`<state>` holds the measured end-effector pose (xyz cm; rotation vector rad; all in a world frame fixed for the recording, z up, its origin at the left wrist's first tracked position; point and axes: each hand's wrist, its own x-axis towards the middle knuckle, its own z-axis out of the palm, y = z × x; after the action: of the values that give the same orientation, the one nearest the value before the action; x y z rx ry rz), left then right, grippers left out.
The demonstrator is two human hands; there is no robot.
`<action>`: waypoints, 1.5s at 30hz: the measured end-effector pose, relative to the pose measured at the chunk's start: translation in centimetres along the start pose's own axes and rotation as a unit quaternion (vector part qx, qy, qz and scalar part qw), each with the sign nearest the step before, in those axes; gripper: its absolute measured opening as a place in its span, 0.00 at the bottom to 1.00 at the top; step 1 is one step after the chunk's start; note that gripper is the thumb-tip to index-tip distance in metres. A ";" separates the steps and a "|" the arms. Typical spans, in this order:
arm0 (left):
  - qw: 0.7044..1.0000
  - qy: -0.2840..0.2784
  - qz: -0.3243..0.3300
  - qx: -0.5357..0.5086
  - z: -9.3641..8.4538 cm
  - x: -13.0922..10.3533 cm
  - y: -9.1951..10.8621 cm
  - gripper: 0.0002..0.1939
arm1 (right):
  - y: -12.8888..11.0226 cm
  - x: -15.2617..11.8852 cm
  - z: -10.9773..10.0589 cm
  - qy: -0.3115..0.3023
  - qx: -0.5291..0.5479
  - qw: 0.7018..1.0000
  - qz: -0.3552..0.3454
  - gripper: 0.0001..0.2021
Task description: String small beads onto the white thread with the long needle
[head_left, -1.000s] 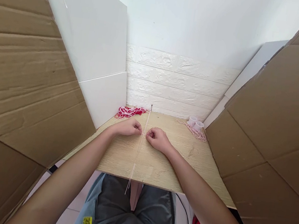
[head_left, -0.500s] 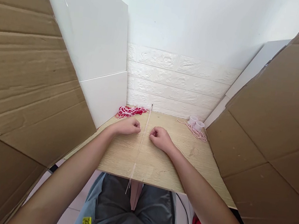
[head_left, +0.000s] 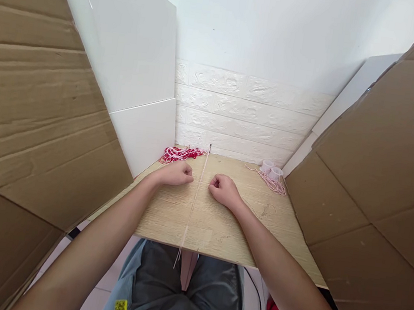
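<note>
A pale pink cord (head_left: 196, 194) runs taut from a small dark nail (head_left: 210, 146) at the wall, over the board, to loose ends past its front edge. My left hand (head_left: 177, 173) is closed in a pinch just left of this cord. To its right, my right hand (head_left: 224, 190) pinches too, level with the left. A very thin pale thread (head_left: 206, 184) stretches sideways between my fingertips across the cord. How it crosses or loops the cord is too fine to make out.
Red and white cord (head_left: 180, 154) lies tangled at the back left of the wooden board (head_left: 215, 232). Two clear plastic cups (head_left: 275, 173) and a pink-white cord bundle (head_left: 273, 185) sit at the back right. Cardboard walls (head_left: 379, 147) enclose both sides.
My hands have drawn slightly farther apart, the left one a little leftward and the right one a little rightward. The cord and the other things have not moved.
</note>
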<state>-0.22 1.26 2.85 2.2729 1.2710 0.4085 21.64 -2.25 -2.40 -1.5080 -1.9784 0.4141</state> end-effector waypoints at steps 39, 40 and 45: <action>0.988 0.075 0.125 -0.055 1.9 -0.2 2.7 0.14 | -2.6 -1.1 -0.3 -0.022 0.331 0.943 -0.027 0.20; 0.988 0.069 0.120 -0.070 1.9 -0.2 2.7 0.13 | -2.5 -1.0 -0.3 -0.016 0.335 0.942 -0.029 0.20; 0.985 0.020 0.091 -0.145 1.8 -0.1 2.5 0.11 | -1.9 -0.5 -0.1 0.014 0.322 0.946 -0.026 0.19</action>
<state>2.32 -0.46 2.78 2.1433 0.9534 0.6627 20.35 -3.36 -1.36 -1.0293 -1.6239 0.9065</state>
